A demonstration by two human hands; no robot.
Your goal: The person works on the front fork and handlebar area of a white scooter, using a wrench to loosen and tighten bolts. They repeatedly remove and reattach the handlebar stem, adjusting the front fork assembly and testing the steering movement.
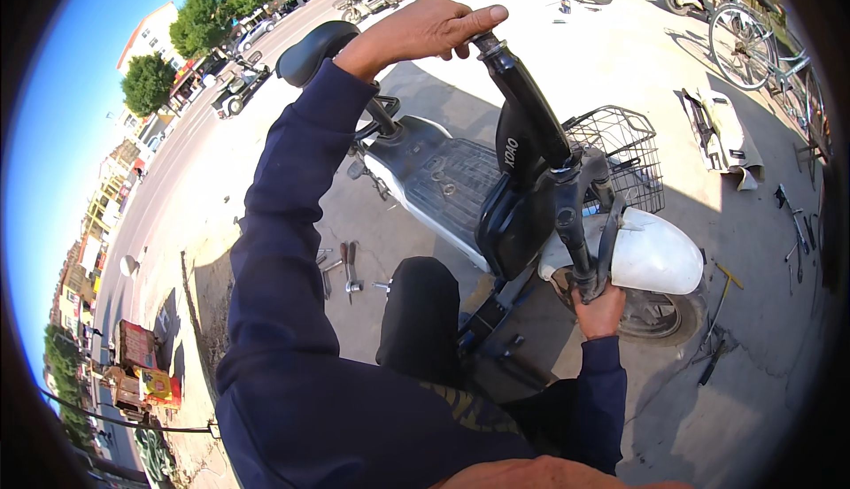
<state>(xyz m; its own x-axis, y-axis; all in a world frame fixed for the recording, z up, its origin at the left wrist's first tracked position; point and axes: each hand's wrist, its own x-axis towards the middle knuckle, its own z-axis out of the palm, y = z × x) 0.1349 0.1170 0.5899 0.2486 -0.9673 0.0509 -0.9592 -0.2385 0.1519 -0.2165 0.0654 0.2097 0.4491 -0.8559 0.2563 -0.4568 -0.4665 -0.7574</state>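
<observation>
Concrete ground [761, 338]; left hand [429, 29] high, palm-down atop black tube [531, 108], grip unclear; right hand [602, 312] low, clamped round fork leg [577, 246].

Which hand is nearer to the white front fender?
The right. The right hand holds the fork low, beside the white front fender; the left hand is at the top of the black steering tube, farther away.

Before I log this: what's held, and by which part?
Right hand: the dark fork, by its lower end. Left hand: over the top end of the black tube; grip unclear.
</observation>
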